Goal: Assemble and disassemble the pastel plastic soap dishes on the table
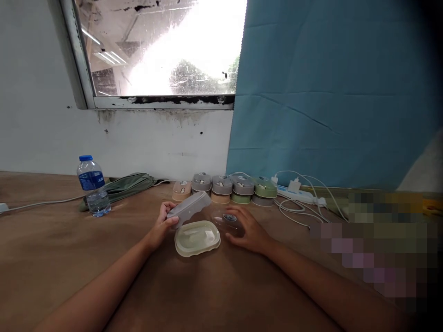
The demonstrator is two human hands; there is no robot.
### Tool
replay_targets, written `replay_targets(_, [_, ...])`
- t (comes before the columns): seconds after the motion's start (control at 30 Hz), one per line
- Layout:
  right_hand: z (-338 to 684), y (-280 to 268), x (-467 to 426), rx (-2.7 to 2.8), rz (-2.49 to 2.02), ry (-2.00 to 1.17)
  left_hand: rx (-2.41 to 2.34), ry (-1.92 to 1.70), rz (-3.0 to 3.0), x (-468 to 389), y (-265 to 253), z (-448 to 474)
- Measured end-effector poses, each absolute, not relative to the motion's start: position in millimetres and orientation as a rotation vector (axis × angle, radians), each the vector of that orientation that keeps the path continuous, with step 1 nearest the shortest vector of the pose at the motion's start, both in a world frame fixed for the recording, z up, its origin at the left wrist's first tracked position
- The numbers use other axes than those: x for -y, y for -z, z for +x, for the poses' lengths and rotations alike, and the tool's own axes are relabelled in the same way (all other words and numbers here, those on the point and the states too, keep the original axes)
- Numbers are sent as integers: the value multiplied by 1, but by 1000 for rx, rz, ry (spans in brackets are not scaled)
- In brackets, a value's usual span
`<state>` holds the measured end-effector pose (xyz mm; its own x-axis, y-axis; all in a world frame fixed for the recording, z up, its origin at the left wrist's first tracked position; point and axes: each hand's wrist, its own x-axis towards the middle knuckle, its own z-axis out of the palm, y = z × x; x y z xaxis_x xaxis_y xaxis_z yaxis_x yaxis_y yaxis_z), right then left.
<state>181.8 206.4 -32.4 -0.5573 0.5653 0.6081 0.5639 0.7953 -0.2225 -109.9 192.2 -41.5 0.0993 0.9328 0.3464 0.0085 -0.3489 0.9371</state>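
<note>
My left hand (164,222) grips a translucent greyish plastic tray (191,208), tilted up, with the thumb on its near side. Just below it a pale green oval container (197,239) lies on the table. My right hand (247,229) is beside a clear plastic lid (218,218) that carries a round dark sticker (230,217). The right fingers are spread and curved around the lid's right side, thumb apart from them. Whether they touch the lid I cannot make out. Much of the lid's outline is hard to see against the brown surface.
Stacked oval boxes (221,185) in grey, green and peach stand along the wall. A water bottle (93,186) and a folded green umbrella-like bundle (129,188) lie left. A power strip (297,194) with white cables (301,211) sits right. A blurred patch covers the far right.
</note>
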Motion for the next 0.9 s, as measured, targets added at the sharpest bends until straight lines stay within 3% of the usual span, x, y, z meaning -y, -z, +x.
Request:
replay_targets(0.13, [166, 28, -187, 2593, -506, 124, -1272, -1469, 1578, -193, 38, -112])
replay_targets(0.37, [160, 33, -182, 2659, -482, 169, -1994, -1691, 1390, -206, 31, -138])
replay_targets(0.5, [158, 34, -182, 2676, -444, 238, -2400, -1449, 1369, -228, 33, -163])
replay_targets(0.63, [157, 36, -182, 2690, -423, 261, -2397, -1198, 1419, -261, 37, -179])
replay_targets(0.9, [159, 36, -182, 2691, -490, 286, -2250, -1152, 1502, -317, 36, -183])
